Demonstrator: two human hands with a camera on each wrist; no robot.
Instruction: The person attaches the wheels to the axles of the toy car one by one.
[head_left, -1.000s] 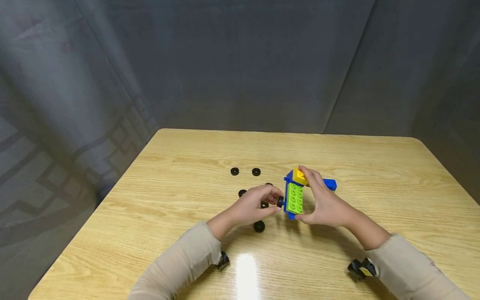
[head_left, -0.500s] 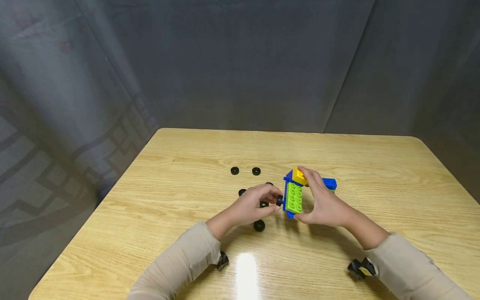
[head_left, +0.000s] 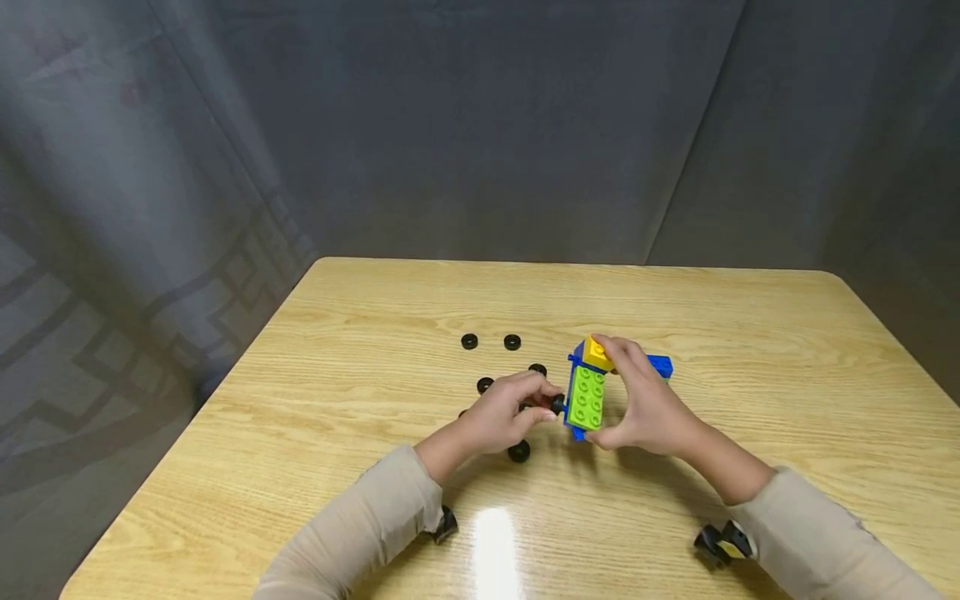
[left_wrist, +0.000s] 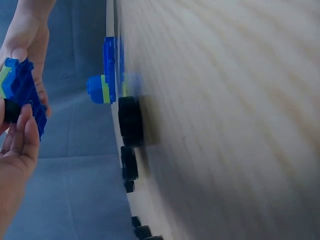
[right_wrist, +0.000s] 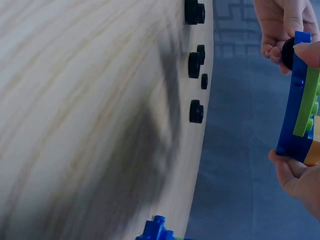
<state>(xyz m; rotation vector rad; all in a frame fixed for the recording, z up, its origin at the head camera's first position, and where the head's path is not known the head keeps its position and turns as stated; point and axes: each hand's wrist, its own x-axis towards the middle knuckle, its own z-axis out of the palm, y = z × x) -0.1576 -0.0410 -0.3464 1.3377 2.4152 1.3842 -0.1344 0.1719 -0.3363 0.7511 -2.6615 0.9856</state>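
Observation:
My right hand grips a toy brick vehicle by its two ends, thumb at the near end and fingers at the far end. The vehicle has a blue base, a lime green studded brick and a yellow brick. It is held above the table and tilted. My left hand pinches a small black wheel against the base's left side. In the right wrist view this wheel sits at the base's edge, partly hidden by the base. Whether it is seated on its peg I cannot tell.
Several loose black wheels lie on the wooden table, including two at the back and one nearer me. A second blue and green brick piece lies behind my right hand. Dark curtains hang beyond the table.
The vehicle and the pinched wheel have shifted slightly left and the vehicle has turned a little. My left fingers have drawn slightly left, uncovering more of a wheel behind them.

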